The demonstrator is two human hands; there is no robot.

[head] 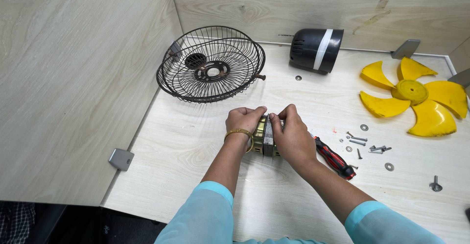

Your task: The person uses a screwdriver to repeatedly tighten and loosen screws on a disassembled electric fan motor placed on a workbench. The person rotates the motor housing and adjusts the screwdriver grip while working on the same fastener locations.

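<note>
left hand (243, 120): gripping fan motor core (265, 136)
right hand (293, 137): gripping same core, other side
screwdriver (334, 158): on worktop (196, 146), beside right hand

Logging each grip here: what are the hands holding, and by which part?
Both hands hold a metal motor block on the table. The left hand pinches its top left edge, the right hand its top right edge.

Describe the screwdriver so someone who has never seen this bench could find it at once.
Start at the yellow fan blade on the right of the wooden table. Below and left of it, the screwdriver lies beside the right hand. Its red-and-black handle separates it from the small silver screws nearby.
</note>
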